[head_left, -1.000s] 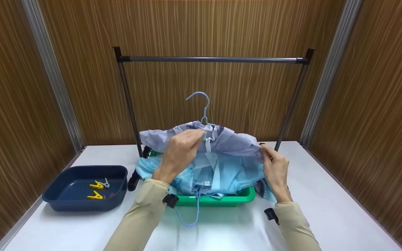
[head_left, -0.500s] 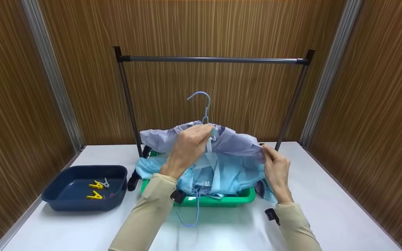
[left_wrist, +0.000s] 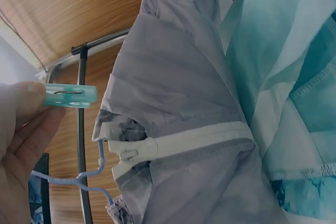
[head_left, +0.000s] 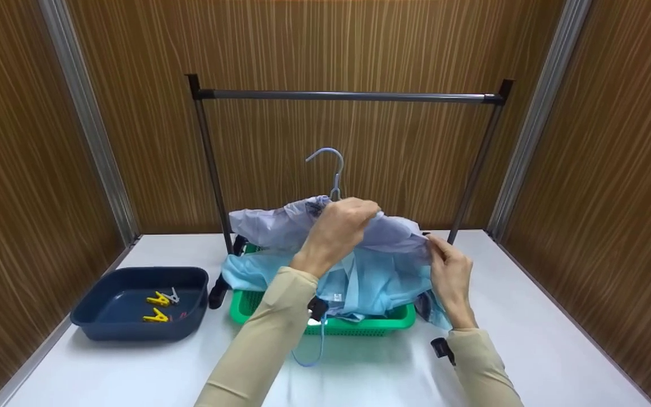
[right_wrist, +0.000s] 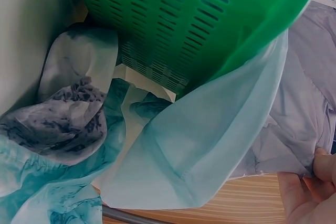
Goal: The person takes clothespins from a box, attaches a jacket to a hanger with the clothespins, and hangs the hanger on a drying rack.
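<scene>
Wood-grain walls (head_left: pixel 416 45), white desk (head_left: pixel 506 316) | left grip (head_left: pixel 338 229) pinches teal clip (left_wrist: pixel 81 96), clear only in left wrist view | right grip (head_left: pixel 451 277) pinches lilac garment (head_left: pixel 272 227)

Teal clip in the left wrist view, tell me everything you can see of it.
The teal clip looks like translucent plastic, with a thin metal spring showing in its side. It lies roughly level across that picture, one end pinched by the left hand, the other pointing toward the lavender garment without touching it. The hand hides it in the head view.
</scene>
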`<state>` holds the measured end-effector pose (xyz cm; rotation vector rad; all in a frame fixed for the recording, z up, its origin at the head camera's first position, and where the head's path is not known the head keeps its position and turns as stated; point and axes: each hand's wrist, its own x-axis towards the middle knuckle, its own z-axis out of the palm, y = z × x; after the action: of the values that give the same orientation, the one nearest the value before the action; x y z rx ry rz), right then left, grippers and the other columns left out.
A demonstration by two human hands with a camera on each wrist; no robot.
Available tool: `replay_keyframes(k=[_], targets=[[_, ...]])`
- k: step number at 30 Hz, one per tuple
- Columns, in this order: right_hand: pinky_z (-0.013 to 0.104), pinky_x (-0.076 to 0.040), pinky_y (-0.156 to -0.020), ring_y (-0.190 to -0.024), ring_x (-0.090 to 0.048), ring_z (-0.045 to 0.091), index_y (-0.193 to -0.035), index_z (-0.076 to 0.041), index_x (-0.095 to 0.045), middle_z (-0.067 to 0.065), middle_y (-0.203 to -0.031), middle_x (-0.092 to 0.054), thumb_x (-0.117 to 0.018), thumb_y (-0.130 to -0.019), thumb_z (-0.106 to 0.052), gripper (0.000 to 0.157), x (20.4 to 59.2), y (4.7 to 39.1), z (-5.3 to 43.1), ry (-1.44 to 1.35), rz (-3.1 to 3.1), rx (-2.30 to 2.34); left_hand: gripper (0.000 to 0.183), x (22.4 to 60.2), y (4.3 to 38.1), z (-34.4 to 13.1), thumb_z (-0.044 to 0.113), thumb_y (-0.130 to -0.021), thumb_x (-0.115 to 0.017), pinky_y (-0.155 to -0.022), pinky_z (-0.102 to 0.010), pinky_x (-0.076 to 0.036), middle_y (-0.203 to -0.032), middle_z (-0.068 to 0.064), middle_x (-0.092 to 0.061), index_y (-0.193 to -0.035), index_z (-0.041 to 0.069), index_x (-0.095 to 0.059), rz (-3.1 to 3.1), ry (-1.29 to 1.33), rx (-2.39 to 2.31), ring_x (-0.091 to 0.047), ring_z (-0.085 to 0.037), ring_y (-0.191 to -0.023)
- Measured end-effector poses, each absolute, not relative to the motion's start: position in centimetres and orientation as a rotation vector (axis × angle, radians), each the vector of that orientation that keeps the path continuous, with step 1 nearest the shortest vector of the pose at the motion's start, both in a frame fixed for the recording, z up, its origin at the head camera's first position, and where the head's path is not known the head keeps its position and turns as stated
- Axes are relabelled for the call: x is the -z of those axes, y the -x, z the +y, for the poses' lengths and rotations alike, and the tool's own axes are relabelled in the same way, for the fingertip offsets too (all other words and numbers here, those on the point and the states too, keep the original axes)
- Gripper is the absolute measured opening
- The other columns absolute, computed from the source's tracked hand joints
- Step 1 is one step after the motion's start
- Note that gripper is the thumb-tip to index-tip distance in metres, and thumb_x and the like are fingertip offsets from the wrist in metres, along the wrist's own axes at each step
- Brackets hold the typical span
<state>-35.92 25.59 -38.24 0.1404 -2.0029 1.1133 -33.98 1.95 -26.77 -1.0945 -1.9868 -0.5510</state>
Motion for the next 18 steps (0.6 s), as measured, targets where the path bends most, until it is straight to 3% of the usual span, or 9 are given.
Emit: replay_keyframes(k=[4,8,11,13,18], targets=[[-0.003,-0.041,-0.072,-0.096,-0.07,0.027,-0.111,0.0,-0.073,0.018,-0.107,-0.073,-0.062,-0.094,-0.001,0.02,38.2,36.0,25.6,-0.154,-1.978,-1.119,0.017,26.3,34.2,2.9,-0.004,-0.092,-0.061,-0.075,-0.023,-0.056,-0.083,-0.005,-0.074,-0.082,0.006,-0.071,-2.03,1.089,0.514,-0.068,-0.016,-0.078],[-0.003,-0.041,-0.073,-0.096,-0.07,0.028,-0.11,0.001,-0.073,0.018,-0.106,-0.073,-0.062,-0.094,-0.002,0.019,38.3,36.0,25.6,-0.163,-1.966,-1.101,0.026,26.2,34.6,3.4,-0.011,-0.089,-0.059,-0.063,-0.021,-0.049,-0.067,-0.003,-0.064,-0.07,0.006,-0.063,-2.048,1.079,0.531,-0.055,-0.011,-0.065],[-0.002,-0.04,-0.073,-0.096,-0.07,0.028,-0.11,0.001,-0.073,0.017,-0.106,-0.074,-0.062,-0.095,-0.002,0.019,38.4,35.9,25.5,-0.163,-1.975,-1.087,0.026,26.4,34.8,3.5,-0.013,-0.087,-0.059,-0.062,-0.022,-0.047,-0.064,-0.002,-0.06,-0.068,0.006,-0.061,-2.078,1.079,0.534,-0.05,-0.011,-0.064],[-0.002,-0.04,-0.072,-0.096,-0.07,0.028,-0.11,0.0,-0.073,0.017,-0.106,-0.074,-0.062,-0.095,-0.003,0.019,38.4,35.9,25.4,-0.161,-1.981,-1.085,0.024,26.5,34.9,3.5,-0.013,-0.087,-0.059,-0.066,-0.022,-0.051,-0.069,-0.004,-0.066,-0.072,0.005,-0.066,-2.103,1.074,0.526,-0.054,-0.011,-0.065],[0.0,-0.041,-0.071,-0.093,-0.07,0.026,-0.109,-0.001,-0.074,0.016,-0.104,-0.074,-0.062,-0.095,-0.004,0.019,38.4,35.9,25.3,-0.161,-1.976,-1.081,0.027,26.7,35.0,3.7,-0.017,-0.083,-0.057,-0.065,-0.02,-0.05,-0.064,-0.002,-0.06,-0.072,0.006,-0.065,-2.14,1.057,0.48,-0.052,-0.011,-0.064]])
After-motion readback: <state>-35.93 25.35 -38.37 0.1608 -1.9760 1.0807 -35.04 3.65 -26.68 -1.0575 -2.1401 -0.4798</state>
